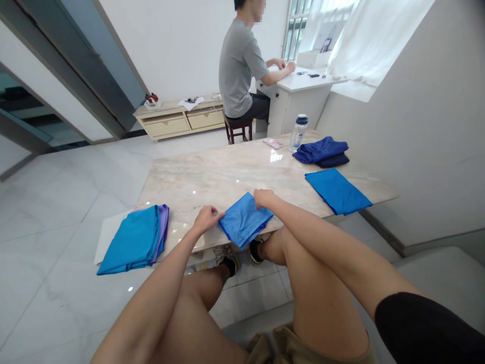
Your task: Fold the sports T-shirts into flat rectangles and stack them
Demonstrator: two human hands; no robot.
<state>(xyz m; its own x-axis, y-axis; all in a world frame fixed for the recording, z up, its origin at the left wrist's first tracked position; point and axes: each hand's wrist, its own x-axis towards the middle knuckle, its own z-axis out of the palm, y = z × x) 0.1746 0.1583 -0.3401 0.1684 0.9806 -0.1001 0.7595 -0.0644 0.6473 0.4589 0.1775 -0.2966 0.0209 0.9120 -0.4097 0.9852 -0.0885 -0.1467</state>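
Note:
A folded light-blue cloth (244,220) lies at the near edge of the marble-topped table (197,174), its front corner hanging over the edge. My left hand (205,219) is at the cloth's left corner, thumb and finger closed on it. At the far right side of the same cloth, my right hand (262,197) has its fingers curled together on the edge. To the left lies a stack of folded teal and purple cloths (132,237), and to the right a flat folded blue cloth (338,190).
A clear water bottle (298,134) with a blue lid stands beside dark-blue folded cloths (322,151) at the far right. A person in a grey shirt (240,65) sits on a stool at a white desk (303,83). A low cabinet (170,125) stands by the wall.

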